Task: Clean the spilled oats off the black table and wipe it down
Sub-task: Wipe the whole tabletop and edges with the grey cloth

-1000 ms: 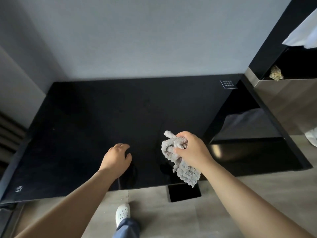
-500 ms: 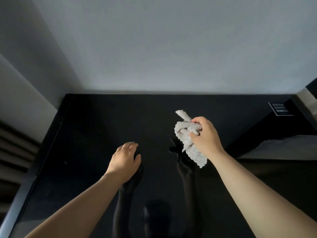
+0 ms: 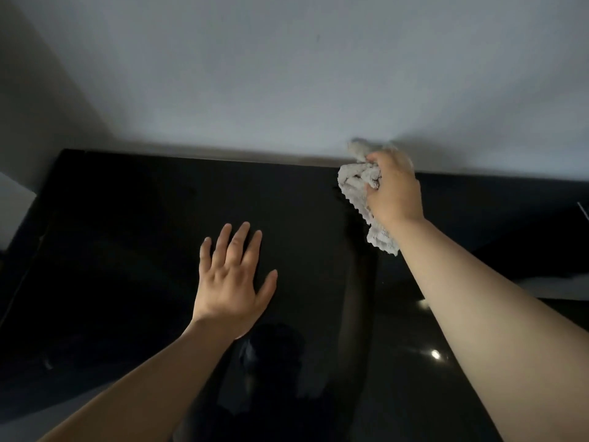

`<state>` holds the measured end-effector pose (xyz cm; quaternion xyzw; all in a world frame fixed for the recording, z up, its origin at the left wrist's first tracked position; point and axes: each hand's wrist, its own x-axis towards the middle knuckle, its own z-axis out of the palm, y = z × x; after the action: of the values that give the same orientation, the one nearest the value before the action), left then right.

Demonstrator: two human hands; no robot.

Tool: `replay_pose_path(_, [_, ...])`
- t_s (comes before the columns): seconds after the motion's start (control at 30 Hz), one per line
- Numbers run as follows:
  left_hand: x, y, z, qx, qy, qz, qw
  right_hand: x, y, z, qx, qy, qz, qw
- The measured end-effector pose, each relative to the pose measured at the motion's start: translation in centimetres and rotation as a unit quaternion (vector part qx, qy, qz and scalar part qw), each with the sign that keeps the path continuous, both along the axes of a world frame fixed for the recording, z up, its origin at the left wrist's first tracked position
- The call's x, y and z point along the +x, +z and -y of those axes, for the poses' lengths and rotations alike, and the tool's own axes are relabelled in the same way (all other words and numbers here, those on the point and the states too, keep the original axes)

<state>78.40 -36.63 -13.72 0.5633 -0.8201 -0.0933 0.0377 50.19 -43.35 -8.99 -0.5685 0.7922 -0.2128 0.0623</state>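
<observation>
— Head view, nearest first: what have you got on the bench [image 3: 127,234]?

— Closest to me, both forearms reach out over the glossy black top, which mirrors them. My left hand [image 3: 234,282] lies palm down about mid-bench, fingers [image 3: 237,244] straight and spread, holding nothing. I read it as a brace while I lean in.

— And the cloth?

— Further out. My right hand [image 3: 393,189] has the cloth [image 3: 355,183] bunched up at the far edge, right where the bench meets the wall [image 3: 287,74]. The fingers there are curled round the wad. Most of it bulges out on the left side of the fist, one tail sticks up above the knuckles and another hangs below the wrist.

— Is it touching the surface?

— I cannot tell. The hand hides the underside, and that corner is a bit blurred.

— How will it handle?

— Light, soft and limp, I'd say. It looks like a nubbly rag with no stiffness, so it takes whatever shape I squeeze it into. It shouldn't slip from a closed fist, but the loose tails could drag and flick crumbs about. I'd hold it gathered in the middle and press a broad pad flat to the top rather than a lump.

— Any oats?

— None that I can make out. The surface is dark and dim, and small flakes could hide in the glare. My guess is we are on the wipe-down, working from the back edge.
</observation>
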Motion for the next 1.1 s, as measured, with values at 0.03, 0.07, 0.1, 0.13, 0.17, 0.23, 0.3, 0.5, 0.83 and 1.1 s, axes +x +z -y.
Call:
replay_pose_path(0.03, [0.1,-0.1,0.0,-0.003,-0.001,-0.003,1.0,0.0,-0.1,0.6,0.017,-0.001,-0.02,1.0])
replay_pose_path(0.07, [0.1,-0.1,0.0,-0.006,0.001,-0.006,1.0,0.0,-0.3,1.2,0.037,0.002,-0.03,0.999])
replay_pose_path(0.1, [0.1,-0.1,0.0,-0.009,0.004,-0.008,1.0,0.1,-0.4,1.5,0.06,0.007,-0.028,0.998])
replay_pose_path(0.13, [0.1,-0.1,0.0,-0.01,0.006,-0.01,1.0,0.2,-0.6,1.7,0.073,0.013,-0.022,0.997])
replay_pose_path(0.17, [0.1,0.0,0.0,-0.008,0.006,-0.012,1.0,0.4,-0.8,1.6,0.071,0.017,-0.015,0.997])
replay_pose_path(0.23, [0.1,0.0,0.0,-0.005,0.007,-0.012,1.0,0.9,-1.4,1.0,0.052,0.014,-0.013,0.998])
replay_pose_path(0.3, [0.1,-0.1,0.0,-0.009,0.009,-0.011,1.0,1.5,-2.2,-0.1,0.029,0.017,-0.047,0.998])
replay_pose_path(0.5, [-0.2,0.1,-0.1,-0.014,0.013,-0.001,1.0,3.7,-2.5,-7.9,-0.05,0.039,-0.083,0.994])
replay_pose_path(0.83, [-0.2,0.2,0.0,-0.004,0.017,0.004,1.0,3.8,1.9,-11.7,-0.094,-0.016,0.074,0.993])
replay_pose_path(1.1, [-0.3,0.0,0.0,-0.014,0.021,-0.007,1.0,4.2,-3.1,-7.4,0.018,-0.048,-0.105,0.993])
